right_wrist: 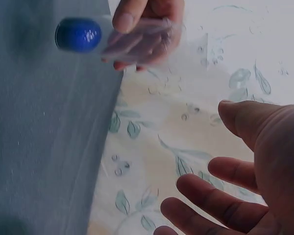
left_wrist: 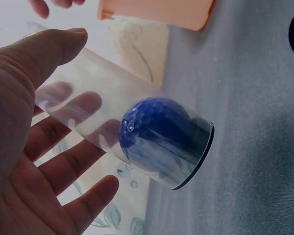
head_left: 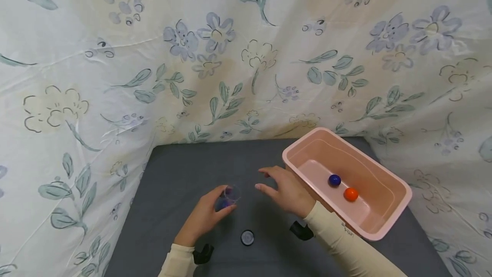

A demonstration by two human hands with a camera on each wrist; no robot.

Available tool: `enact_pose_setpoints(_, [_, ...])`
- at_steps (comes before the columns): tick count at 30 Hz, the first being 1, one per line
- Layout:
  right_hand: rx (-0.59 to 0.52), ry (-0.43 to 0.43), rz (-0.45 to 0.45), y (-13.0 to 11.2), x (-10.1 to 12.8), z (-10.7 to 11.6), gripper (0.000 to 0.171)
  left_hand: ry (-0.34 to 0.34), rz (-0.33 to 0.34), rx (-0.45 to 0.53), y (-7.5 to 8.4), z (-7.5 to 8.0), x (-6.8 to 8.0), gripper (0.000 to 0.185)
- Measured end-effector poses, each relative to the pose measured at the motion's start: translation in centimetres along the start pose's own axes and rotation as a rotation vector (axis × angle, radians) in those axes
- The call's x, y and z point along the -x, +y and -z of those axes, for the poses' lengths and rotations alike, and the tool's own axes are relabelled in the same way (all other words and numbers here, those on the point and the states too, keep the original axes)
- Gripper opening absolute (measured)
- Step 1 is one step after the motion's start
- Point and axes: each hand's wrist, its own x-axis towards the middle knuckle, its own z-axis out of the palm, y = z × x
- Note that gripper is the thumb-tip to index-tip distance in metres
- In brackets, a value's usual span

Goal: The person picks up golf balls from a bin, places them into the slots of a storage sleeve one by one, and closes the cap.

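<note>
My left hand (head_left: 210,214) grips a clear plastic cup (head_left: 229,196) standing on the grey table (head_left: 184,174). A blue dimpled ball (left_wrist: 154,122) sits at the bottom of that cup (left_wrist: 122,125), and the same ball (right_wrist: 78,35) shows in the right wrist view. My thumb and fingers (left_wrist: 49,142) wrap the cup's upper wall. My right hand (head_left: 282,187) hovers open just right of the cup, fingers spread and holding nothing. Behind it stands a pink tub (head_left: 388,221) holding a blue ball (head_left: 334,179) and an orange ball (head_left: 350,193).
A small round dark lid (head_left: 247,237) lies on the table near the front, between my forearms. Flowered cloth (head_left: 230,55) hangs behind the table and on both sides. The tub fills the table's right side.
</note>
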Motion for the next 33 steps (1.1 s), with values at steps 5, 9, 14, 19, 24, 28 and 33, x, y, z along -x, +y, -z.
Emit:
enact_pose_setpoints(5, [0.005,0.003,-0.053,0.6,0.0,1.2,0.048,0.013,0.008,-0.023,0.0,0.0,0.1,0.049])
enact_pose_setpoints(9, [0.007,0.001,-0.075,1.4,0.0,2.0,0.048,0.008,0.011,-0.020,0.0,0.0,0.2,0.048])
enact_pose_setpoints(14, [0.003,0.037,-0.082,2.3,0.2,3.2,0.049,0.001,0.009,-0.013,-0.1,0.0,0.2,0.048])
enact_pose_setpoints(19, [0.001,0.073,-0.082,3.6,0.4,4.8,0.053,-0.016,-0.007,-0.012,-0.1,-0.1,0.1,0.049])
enact_pose_setpoints(24, [0.026,0.098,-0.078,5.0,0.3,6.3,0.051,-0.020,-0.004,-0.010,-0.1,-0.1,0.1,0.050])
enact_pose_setpoints(28, [0.040,0.120,-0.067,6.2,0.2,7.2,0.042,-0.019,0.000,-0.017,0.0,-0.1,0.0,0.048])
enact_pose_setpoints(33, [0.047,0.130,-0.073,7.6,0.2,7.9,0.036,-0.021,-0.008,-0.018,0.0,-0.1,-0.1,0.046])
